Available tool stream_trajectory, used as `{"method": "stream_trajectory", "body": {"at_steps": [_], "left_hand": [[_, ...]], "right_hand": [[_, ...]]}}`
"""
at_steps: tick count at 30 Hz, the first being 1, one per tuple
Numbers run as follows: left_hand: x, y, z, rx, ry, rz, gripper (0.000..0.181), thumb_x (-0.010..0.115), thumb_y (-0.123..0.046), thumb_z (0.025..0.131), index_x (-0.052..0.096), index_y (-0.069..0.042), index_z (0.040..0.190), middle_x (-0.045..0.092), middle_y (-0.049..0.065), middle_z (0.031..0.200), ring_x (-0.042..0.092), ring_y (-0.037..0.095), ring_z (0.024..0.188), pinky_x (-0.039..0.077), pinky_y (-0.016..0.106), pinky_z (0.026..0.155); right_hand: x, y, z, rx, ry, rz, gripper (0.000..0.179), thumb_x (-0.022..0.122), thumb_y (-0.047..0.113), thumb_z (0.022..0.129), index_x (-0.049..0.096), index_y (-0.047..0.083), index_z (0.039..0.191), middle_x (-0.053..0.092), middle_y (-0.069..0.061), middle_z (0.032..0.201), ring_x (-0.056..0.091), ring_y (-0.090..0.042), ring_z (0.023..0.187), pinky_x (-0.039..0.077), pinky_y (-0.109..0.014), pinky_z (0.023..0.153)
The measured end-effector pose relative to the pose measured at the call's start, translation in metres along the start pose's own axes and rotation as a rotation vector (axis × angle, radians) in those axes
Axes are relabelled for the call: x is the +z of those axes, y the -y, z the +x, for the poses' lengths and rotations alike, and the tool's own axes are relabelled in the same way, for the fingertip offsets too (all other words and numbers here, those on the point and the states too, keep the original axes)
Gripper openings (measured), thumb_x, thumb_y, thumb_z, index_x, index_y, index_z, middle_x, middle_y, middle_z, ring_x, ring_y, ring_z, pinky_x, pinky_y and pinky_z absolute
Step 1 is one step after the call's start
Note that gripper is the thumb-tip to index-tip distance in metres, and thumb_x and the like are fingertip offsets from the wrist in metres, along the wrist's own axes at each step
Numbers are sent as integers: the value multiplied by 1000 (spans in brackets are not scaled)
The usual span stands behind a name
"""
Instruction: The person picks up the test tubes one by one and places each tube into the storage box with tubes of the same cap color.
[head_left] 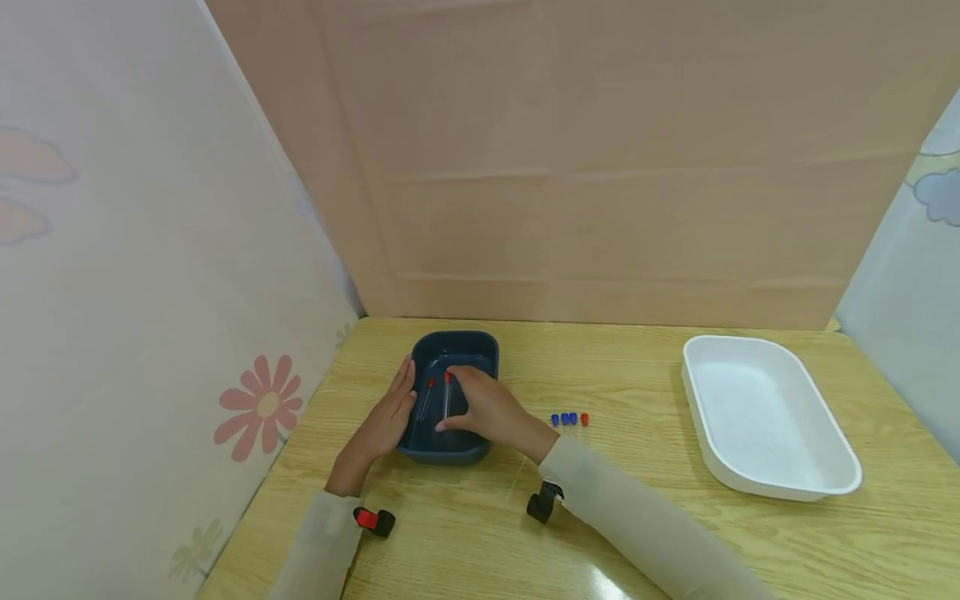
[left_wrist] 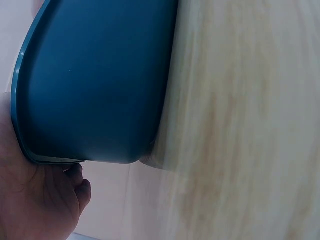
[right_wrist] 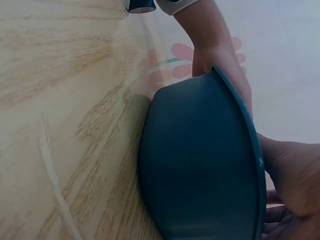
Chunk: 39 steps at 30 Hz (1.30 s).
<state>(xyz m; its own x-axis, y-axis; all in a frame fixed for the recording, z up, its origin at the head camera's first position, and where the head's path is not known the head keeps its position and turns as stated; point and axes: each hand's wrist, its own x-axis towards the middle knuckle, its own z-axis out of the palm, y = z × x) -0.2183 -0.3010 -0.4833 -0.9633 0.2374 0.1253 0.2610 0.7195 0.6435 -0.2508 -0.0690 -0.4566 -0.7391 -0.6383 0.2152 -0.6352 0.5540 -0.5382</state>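
Observation:
A dark blue tray [head_left: 480,346] sits on the wooden table at centre left. My left hand [head_left: 393,408] lies flat against its left rim with the fingers straight; the left wrist view shows the palm [left_wrist: 35,200] against the tray's outer wall [left_wrist: 100,85]. My right hand [head_left: 468,400] reaches into the tray and pinches a clear tube with a red cap [head_left: 447,383] between thumb and fingers. A second red-capped tube [head_left: 428,393] lies in the tray beside it. The right wrist view shows the tray's wall [right_wrist: 200,170], with my right hand [right_wrist: 290,175] over its rim.
Several clear tubes with blue and red caps [head_left: 570,419] lie on the table just right of my right hand. A large white tray [head_left: 780,487] stands at the right. Panels wall in the table on the left, back and right.

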Motion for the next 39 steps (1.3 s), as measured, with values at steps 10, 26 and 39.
{"method": "stream_trajectory", "body": {"at_steps": [10, 26, 39], "left_hand": [[0, -2, 0, -8, 1, 3, 55, 26, -18, 113, 6, -3, 162, -6, 1, 170, 2, 26, 156, 12, 53, 123], [-1, -3, 0, 6, -8, -5, 55, 28, -17, 113, 7, -1, 161, -5, 4, 170, 4, 29, 155, 14, 56, 121], [-1, -2, 0, 15, -5, -8, 55, 26, -17, 113, 7, 1, 161, -5, 4, 170, 4, 29, 155, 15, 55, 122]], "right_hand": [[8, 1, 13, 5, 26, 17, 97, 85, 48, 79, 42, -2, 150, 51, -20, 148, 53, -31, 134, 46, -42, 107], [16, 2, 36, 94, 78, -30, 95, 84, 52, 79, 46, 0, 148, 57, -19, 140, 60, -28, 123, 51, -41, 101], [22, 1, 50, 114, 131, -100, 89, 86, 53, 76, 54, -3, 138, 65, -17, 124, 66, -25, 108, 55, -37, 90]]}}
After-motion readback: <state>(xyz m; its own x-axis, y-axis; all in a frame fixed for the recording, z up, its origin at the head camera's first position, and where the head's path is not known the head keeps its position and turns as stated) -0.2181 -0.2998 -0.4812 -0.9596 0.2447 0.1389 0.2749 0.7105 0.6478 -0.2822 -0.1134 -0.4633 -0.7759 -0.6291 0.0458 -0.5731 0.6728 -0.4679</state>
